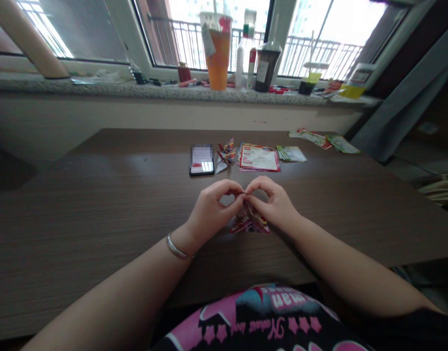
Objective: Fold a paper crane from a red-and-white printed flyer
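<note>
Both my hands meet over the middle of the brown wooden table (99,195). My left hand (213,207) and my right hand (273,202) pinch the top of a small folded piece of colourful printed paper (250,223), fingertips touching each other. The paper's lower part rests on the table between my wrists. A silver bracelet (175,247) circles my left wrist.
Behind my hands lie a phone (202,162), folded paper figures (226,152), a stack of red-and-white leaflets (259,159) and more leaflets (291,153) to the right. The windowsill holds an orange drink cup (218,51), bottles (246,48) and a dark cup (266,66).
</note>
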`<state>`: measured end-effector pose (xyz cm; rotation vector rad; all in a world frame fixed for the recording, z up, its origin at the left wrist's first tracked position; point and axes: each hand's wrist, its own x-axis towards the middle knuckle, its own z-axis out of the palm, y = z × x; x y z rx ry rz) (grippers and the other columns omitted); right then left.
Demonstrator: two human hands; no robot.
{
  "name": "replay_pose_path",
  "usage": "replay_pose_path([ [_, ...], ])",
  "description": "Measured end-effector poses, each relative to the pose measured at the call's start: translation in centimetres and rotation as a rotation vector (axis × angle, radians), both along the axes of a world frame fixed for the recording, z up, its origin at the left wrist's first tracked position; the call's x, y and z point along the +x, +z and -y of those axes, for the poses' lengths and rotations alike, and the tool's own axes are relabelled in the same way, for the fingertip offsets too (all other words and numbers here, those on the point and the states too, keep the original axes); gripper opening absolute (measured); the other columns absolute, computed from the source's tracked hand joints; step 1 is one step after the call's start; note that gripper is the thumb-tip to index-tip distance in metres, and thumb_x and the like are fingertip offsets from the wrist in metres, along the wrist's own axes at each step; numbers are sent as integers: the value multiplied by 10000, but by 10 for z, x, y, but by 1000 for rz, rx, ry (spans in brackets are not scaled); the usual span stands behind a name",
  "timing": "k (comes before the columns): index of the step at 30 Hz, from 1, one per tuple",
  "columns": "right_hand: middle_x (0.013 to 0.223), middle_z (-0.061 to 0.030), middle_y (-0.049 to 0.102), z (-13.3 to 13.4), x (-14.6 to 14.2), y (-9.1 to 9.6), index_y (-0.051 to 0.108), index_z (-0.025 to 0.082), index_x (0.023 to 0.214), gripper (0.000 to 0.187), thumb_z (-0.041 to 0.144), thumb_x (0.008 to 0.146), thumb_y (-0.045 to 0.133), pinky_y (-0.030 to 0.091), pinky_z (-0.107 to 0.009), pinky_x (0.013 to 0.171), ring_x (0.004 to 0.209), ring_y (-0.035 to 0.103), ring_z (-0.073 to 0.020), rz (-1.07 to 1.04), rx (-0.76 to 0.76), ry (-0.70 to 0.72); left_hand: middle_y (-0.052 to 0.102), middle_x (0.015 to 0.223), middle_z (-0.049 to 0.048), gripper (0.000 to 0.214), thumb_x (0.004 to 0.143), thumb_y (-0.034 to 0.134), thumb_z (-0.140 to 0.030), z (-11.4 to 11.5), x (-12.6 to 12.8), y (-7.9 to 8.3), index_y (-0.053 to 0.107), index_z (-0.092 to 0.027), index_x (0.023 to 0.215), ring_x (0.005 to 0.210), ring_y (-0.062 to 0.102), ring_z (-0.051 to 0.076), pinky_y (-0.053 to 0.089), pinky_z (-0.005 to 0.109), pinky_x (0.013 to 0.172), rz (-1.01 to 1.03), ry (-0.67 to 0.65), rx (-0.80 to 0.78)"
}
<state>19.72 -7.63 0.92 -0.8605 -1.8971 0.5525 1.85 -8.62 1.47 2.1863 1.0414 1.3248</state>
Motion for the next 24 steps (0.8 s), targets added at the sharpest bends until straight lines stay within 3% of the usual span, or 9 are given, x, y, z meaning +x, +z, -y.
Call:
replay_pose_path([
  [6,827,-21,617,-3,2,-5,620,205,784,36,223,796,648,456,-334,798,834,581,-169,-60,-97,57,660,768,11,32,803,617,-146,-1,-1,-1,637,-160,823,723,611,121,485,242,679,-11,2,9],
  [13,786,-18,614,-1,0,-2,628,203,755,55,240,790,647,464,-332,772,795,583,-168,-62,-111,25,672,768,19,32,792,614,-148,-1,0,0,642,-163,795,728,618,130,491,245,673,-11,27,-11],
  [24,755,-1,650,-1,-5,-6,615,198,804,112,281,762,677,494,-287,709,715,612,-141,-156,-291,8,671,764,10,57,801,609,-192,1,3,-1,652,-157,792,714,624,121,499,222,673,148,-11,-230],
])
